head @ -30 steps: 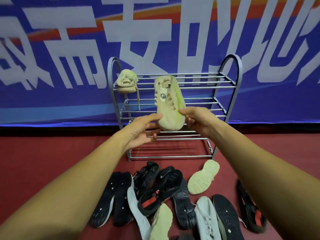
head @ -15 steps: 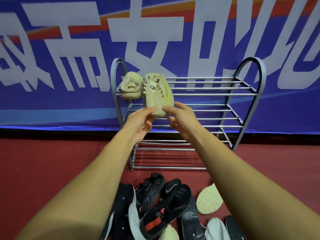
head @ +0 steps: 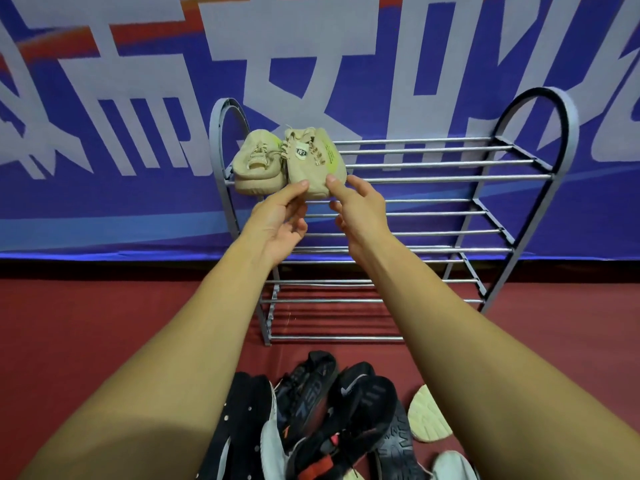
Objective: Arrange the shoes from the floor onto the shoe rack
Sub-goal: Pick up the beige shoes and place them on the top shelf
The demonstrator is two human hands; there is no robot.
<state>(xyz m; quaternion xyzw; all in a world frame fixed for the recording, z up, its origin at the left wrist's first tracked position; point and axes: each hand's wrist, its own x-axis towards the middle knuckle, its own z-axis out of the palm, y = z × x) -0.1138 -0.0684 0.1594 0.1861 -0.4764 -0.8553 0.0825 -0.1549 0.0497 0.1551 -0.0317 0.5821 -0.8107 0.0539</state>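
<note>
A grey metal shoe rack (head: 450, 164) with several barred shelves stands against the wall. Two beige shoes sit side by side at the left end of its top shelf: one (head: 256, 168) by the rack's arch, the other (head: 311, 164) just right of it, toes toward me. My left hand (head: 280, 220) touches the right shoe's toe with its thumb tip, the other fingers hanging loosely below. The extended forefinger of my right hand (head: 360, 213) touches the same toe from the right. Neither hand grips the shoe.
On the red floor (head: 69, 323) before the rack lies a heap of shoes: black ones (head: 353, 410), a beige shoe sole-up (head: 427, 417) and a white one (head: 453, 465). A blue banner (head: 104, 98) covers the wall behind. The rack's lower shelves and the top shelf's right part hold nothing.
The second beige shoe went from held upright in front of the rack to lying on the top shelf beside the first. Both hands loosened and now only touch its toe.
</note>
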